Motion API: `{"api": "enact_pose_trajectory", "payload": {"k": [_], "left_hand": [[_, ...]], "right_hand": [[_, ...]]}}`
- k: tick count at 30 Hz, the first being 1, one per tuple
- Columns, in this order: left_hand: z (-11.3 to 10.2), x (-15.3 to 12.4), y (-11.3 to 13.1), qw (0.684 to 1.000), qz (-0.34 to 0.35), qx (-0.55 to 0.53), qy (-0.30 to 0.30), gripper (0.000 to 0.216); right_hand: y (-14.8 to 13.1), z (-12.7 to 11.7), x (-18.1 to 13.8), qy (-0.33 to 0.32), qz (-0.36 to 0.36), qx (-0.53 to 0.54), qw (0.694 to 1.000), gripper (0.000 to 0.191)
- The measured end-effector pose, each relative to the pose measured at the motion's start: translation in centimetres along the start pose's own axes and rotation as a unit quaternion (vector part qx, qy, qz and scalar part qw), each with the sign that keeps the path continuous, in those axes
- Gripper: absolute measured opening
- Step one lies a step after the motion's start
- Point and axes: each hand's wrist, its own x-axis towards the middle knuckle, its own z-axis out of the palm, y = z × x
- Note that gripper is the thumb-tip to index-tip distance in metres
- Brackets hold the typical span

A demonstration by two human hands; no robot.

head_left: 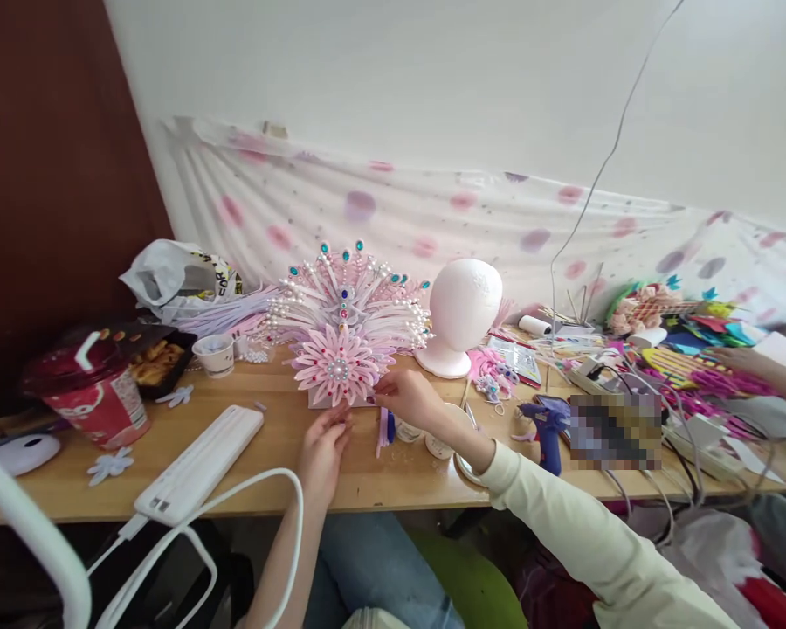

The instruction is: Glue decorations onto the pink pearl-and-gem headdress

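A pink and white beaded headdress [360, 319] stands on the table in front of me, with teal gems at its tips. Fixed to its lower front is a large pink flower [338, 367] with a pearl centre. My left hand [326, 445] is closed at the flower's bottom edge, fingertips against the lower petals. At the flower's right side my right hand [410, 402] makes a pinch; what lies between its fingertips is too small to make out. Below the right hand are a purple and blue strip [386, 426] and small open tubs [440, 444].
A white foam head [465, 314] stands right of the headdress, with a blue glue gun [548, 432] farther right. A white power bank [200, 463], paper cup [215, 356] and red drink cup [95, 406] lie left. Another person's hand [743, 360] reaches over craft pieces at right.
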Motion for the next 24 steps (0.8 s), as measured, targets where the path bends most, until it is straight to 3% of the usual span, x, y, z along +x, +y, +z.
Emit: {"api": "enact_pose_trajectory", "payload": {"k": [4,7,10,12,16,24], "left_hand": [[1.4,0.0,-1.0,0.999,0.027,-0.021,0.003,0.022],[1.7,-0.1,-1.2,0.998,0.037,-0.042,-0.003,0.022],[1.6,-0.3,-1.3,0.998,0.026,-0.052,-0.011,0.027],[1.4,-0.2,-1.4,0.999,0.016,-0.035,-0.013,0.034],[0.8,0.1,-1.7,0.998,0.039,0.026,-0.030,0.044],[1.0,0.1,-2.8,0.995,0.077,0.064,-0.019,0.043]], "right_hand": [[-1.0,-0.2,-0.7,0.033,0.004,-0.035,0.999,0.011],[-2.4,0.1,-2.4,0.116,0.009,-0.112,0.987,0.013],[-3.5,1.8,-4.2,0.210,0.032,-0.075,0.974,0.021],[-3.8,3.2,-4.8,0.240,0.026,-0.038,0.970,0.025],[-3.2,4.5,-4.6,0.237,0.041,-0.008,0.970,0.024],[-2.1,4.0,-3.2,0.192,0.077,0.076,0.975,0.015]]}}
